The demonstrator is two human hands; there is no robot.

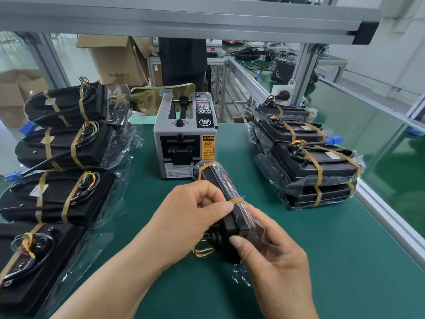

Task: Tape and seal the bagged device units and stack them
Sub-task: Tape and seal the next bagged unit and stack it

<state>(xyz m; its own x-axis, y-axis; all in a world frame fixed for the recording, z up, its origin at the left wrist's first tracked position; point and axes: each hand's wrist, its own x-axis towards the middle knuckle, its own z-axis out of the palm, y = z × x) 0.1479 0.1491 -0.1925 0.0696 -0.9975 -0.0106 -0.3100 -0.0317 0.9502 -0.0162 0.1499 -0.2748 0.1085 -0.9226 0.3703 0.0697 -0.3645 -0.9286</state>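
Risk: the loose bag mouth (255, 242) may gape if the tape band (239, 200) creases or lifts. Right hand (276, 268) grips the bagged unit (218, 180) at its near end, thumb on top. Left hand (195, 215) grips it mid-length, thumb pressing the band. The unit is held on edge above the bench (322, 249), in front of the tape dispenser (184, 139). The taped stack (317, 162) sits beyond, to the right.

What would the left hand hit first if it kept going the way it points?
The bagged device unit it pinches; beyond that, the left hand probably heads toward the stack of taped units, though depth is unclear.
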